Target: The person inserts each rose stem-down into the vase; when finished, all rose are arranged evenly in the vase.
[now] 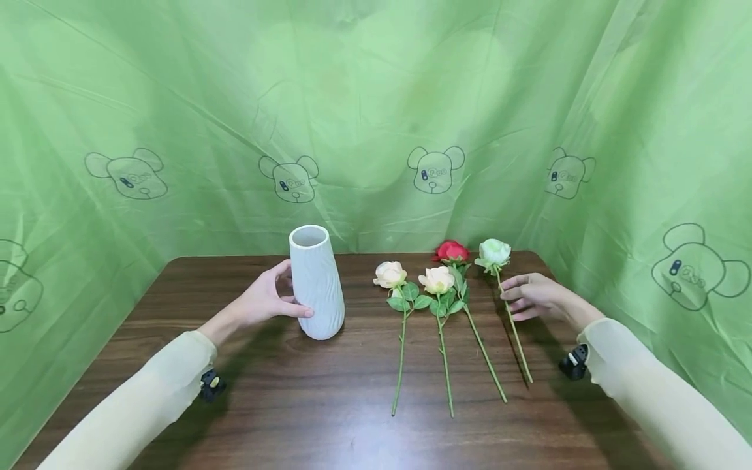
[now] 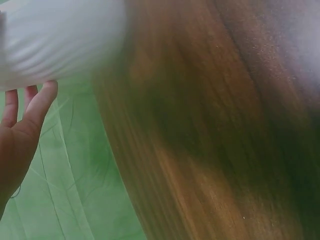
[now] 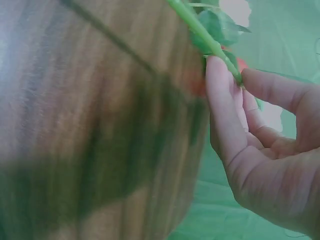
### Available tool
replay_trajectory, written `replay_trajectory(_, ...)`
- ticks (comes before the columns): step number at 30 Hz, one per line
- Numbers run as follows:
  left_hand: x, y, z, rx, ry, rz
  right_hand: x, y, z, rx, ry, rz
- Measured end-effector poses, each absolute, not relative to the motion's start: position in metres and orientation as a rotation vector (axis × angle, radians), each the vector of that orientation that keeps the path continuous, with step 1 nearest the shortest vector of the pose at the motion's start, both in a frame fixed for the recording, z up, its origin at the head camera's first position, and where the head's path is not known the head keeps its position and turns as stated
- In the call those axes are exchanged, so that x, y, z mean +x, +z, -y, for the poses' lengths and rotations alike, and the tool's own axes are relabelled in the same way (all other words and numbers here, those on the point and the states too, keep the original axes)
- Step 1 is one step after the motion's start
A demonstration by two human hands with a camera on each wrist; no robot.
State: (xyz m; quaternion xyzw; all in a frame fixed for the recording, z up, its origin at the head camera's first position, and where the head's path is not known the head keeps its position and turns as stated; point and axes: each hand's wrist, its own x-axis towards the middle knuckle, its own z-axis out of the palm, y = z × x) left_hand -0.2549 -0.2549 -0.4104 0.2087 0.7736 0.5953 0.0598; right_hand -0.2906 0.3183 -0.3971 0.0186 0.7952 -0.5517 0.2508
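Note:
A white ribbed vase [image 1: 318,287] stands upright on the table, its open mouth up. My left hand [image 1: 271,297] holds it from the left side, thumb across the front, other fingers partly hidden behind. In the left wrist view, the fingers of the left hand [image 2: 25,130] meet the pale vase [image 2: 60,40]. My right hand [image 1: 537,297] pinches the stem of a pale green-white rose [image 1: 494,254] between thumb and fingers. The right wrist view shows the fingertips of the right hand [image 3: 270,145] on the green stem [image 3: 200,32].
Left of the held rose lie two cream roses, one nearer the vase [image 1: 390,275] and one beside it [image 1: 437,280]. A red rose [image 1: 451,250] lies behind them. The brown wooden table [image 1: 329,391] is bounded by a green curtain [image 1: 364,98] at the back and sides.

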Motion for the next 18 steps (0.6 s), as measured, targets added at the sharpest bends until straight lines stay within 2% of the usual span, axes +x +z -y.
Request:
replay_trajectory(10,-0.251,-0.412,0.252,0.626,1.807,-2.322,-0.291,-0.363,-0.320,-0.017,-1.587,-2.093)
replay_trajectory(18,-0.250,-0.408,0.253,0.627,1.778,-2.349,-0.287,-0.343,-0.300,-0.162,-1.747,-1.962)
